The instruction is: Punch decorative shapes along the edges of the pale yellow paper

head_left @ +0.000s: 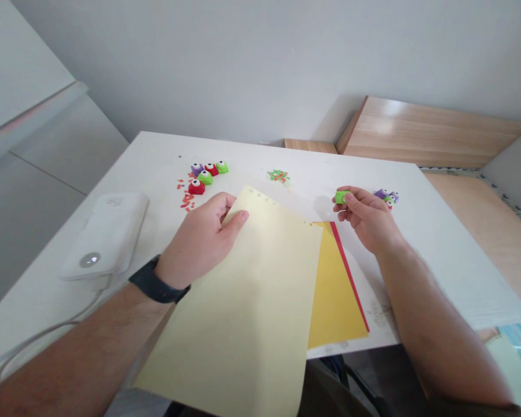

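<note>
My left hand (208, 234), with a dark band on its wrist, pinches a pale yellow sheet of paper (260, 301) near its top left corner. A row of small holes runs along the sheet's far edge, and its near end hangs past the table edge. Apart from the sheet, to its right, my right hand (364, 214) grips a small green craft punch (341, 197) between thumb and fingers. Just beyond that hand lies a cluster of small purple, green and red punches (388, 198), partly hidden by it.
Several red, green and purple punches (205, 176) sit at the back left beside red paper bits (187, 200). Green and orange confetti (278, 175) lies at the back middle. Yellow paper (336, 295) over a red sheet lies beneath. A white device (108, 231) with a cable stands left.
</note>
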`<move>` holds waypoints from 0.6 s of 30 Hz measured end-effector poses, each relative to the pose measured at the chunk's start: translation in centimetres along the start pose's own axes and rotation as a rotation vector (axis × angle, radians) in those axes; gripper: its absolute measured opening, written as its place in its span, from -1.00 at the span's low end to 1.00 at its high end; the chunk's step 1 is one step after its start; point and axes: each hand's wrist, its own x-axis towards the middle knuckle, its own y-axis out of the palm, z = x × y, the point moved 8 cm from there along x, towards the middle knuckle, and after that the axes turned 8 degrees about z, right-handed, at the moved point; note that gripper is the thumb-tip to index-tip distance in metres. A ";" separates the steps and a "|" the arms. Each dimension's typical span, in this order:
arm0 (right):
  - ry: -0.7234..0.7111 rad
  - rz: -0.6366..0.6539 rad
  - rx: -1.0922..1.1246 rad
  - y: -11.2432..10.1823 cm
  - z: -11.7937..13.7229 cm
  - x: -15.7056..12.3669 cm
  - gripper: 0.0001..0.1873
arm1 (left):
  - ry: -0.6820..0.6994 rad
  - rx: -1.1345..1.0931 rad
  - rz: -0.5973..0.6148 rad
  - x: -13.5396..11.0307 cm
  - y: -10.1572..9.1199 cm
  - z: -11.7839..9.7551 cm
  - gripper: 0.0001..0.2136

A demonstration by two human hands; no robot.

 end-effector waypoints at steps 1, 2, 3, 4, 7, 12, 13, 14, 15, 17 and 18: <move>0.013 0.006 0.032 0.1 0.0 -0.1 -0.79 | -0.002 0.001 0.002 0.0 0.0 0.0 -0.81; 0.026 0.010 0.061 0.2 0.0 -0.1 -0.80 | -0.003 0.000 0.005 0.0 0.1 0.0 -0.80; 0.040 0.012 0.089 0.3 -0.1 -0.1 -0.80 | -0.002 -0.002 0.009 0.0 0.1 0.0 -0.80; 0.056 0.014 0.116 0.4 -0.1 -0.1 -0.81 | -0.002 -0.007 0.012 0.0 0.2 0.0 -0.80; 0.112 0.003 0.197 0.6 -0.5 0.0 -0.82 | 0.000 -0.021 0.017 0.0 0.2 0.0 -0.80; 0.187 -0.001 0.262 1.1 -0.9 0.1 -0.77 | 0.009 -0.023 0.006 -0.1 0.1 0.0 -0.81; 0.193 0.008 0.267 1.2 -0.8 0.1 -0.76 | 0.011 -0.021 0.006 -0.1 0.1 -0.1 -0.81; 0.196 0.017 0.274 1.4 -0.8 0.1 -0.74 | 0.013 -0.018 0.005 -0.1 0.1 -0.1 -0.81; 0.199 0.026 0.280 1.5 -0.7 0.0 -0.73 | 0.014 -0.016 0.006 -0.1 0.1 -0.1 -0.81; 0.208 0.039 0.290 1.6 -0.6 0.0 -0.69 | 0.014 -0.012 0.003 -0.1 0.1 0.0 -0.81; 0.217 0.041 0.295 1.6 -0.6 -0.1 -0.67 | 0.014 -0.011 0.003 -0.1 0.1 0.0 -0.81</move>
